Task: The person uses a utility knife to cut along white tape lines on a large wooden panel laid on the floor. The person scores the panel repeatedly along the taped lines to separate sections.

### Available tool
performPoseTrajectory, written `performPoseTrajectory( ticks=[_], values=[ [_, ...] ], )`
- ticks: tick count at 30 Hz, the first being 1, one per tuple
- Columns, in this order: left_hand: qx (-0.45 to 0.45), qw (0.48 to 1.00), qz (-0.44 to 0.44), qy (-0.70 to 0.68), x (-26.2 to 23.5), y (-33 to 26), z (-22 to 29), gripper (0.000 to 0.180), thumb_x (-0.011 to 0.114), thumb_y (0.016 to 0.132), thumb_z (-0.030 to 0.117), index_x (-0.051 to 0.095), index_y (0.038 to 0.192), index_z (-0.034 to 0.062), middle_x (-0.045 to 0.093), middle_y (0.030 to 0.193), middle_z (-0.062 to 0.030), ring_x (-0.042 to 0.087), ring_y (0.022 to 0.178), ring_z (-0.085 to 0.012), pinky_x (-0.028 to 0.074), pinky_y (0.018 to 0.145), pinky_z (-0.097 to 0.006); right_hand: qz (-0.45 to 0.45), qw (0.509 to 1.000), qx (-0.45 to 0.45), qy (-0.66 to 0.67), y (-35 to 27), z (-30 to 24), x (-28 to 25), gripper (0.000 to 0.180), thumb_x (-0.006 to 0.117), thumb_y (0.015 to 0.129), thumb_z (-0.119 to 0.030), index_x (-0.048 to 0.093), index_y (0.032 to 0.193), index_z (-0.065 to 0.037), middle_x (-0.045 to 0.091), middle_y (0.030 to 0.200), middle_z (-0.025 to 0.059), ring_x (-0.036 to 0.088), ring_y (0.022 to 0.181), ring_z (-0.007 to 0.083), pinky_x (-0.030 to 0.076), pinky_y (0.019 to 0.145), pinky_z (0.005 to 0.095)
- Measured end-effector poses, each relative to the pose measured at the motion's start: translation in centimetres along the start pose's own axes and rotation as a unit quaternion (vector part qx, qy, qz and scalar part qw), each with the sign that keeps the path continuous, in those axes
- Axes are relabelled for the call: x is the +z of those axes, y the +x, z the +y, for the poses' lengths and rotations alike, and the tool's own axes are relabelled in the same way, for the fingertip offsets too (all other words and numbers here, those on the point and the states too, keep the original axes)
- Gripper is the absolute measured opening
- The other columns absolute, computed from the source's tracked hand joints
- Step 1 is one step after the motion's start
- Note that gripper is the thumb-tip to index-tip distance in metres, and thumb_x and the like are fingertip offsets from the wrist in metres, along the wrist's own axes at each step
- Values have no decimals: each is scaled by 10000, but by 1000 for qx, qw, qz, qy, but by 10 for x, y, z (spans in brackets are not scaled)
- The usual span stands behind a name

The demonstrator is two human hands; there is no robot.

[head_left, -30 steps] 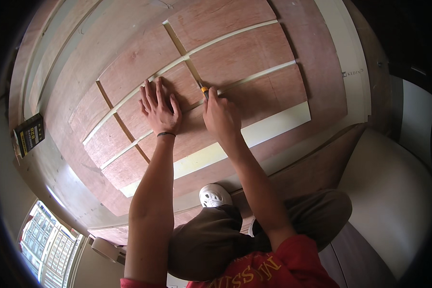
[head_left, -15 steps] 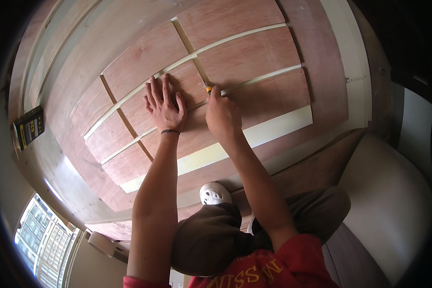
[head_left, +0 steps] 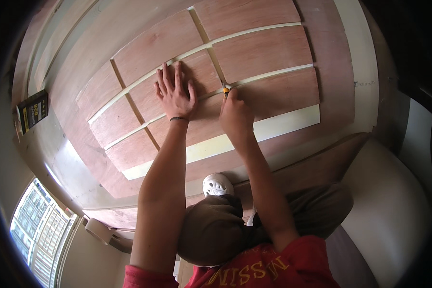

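Hands: left (head_left: 178, 100) splayed flat on reddish, pale-seamed wood panel (head_left: 204, 71); right (head_left: 237, 115) curled tightly round yellow-and-black tool (head_left: 226, 91).

Your right grip (head_left: 237, 114) hides the rear of the yellow-handled tool (head_left: 226, 91) inside it, whose tip just ahead is too small to make out, while your left grip (head_left: 177, 100) covers part of the plywood piece (head_left: 204, 72) beneath.

Yellow-lettered red shirt (head_left: 305, 259), dark brown trousers (head_left: 211, 233), white perforated shoe (head_left: 218, 184), thin dark wristband (head_left: 178, 118)
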State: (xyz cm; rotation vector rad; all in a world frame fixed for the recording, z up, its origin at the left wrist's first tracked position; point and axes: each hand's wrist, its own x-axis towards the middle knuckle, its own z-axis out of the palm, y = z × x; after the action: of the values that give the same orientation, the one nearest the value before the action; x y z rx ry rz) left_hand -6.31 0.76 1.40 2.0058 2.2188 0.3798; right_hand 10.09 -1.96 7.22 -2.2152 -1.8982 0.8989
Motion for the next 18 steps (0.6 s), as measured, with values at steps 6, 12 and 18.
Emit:
performPoseTrajectory(
  ticks=[6, 12, 18],
  values=[
    [0, 1000, 6, -8, 0, -1, 1, 617, 510, 953, 400, 373, 1541, 273, 264, 1626, -123, 199, 1511, -355, 153, 1196, -556, -18, 1000, 5, 17, -3, 1, -3, 144, 530, 988, -146, 501, 969, -7, 680, 682, 210, 711, 674, 373, 582, 577, 457],
    [5, 1000, 14, -18, 0, -2, -2, 612, 500, 956, 418, 385, 1538, 267, 279, 1620, -133, 209, 1508, -364, 150, 1195, -559, -43, 999, 14, 12, -15, 0, -7, 171, 543, 987, -161, 503, 993, 4, 680, 700, 225, 708, 686, 392, 582, 588, 475],
    [-3, 1000, -4, -8, 2, -3, -2, 656, 504, 919, 402, 357, 1549, 289, 227, 1641, -134, 171, 1523, -360, 138, 1214, -542, -52, 999, 11, 10, -18, 2, -10, 189, 539, 991, -180, 499, 992, 5, 680, 715, 229, 706, 696, 402, 580, 592, 487]
  ],
)
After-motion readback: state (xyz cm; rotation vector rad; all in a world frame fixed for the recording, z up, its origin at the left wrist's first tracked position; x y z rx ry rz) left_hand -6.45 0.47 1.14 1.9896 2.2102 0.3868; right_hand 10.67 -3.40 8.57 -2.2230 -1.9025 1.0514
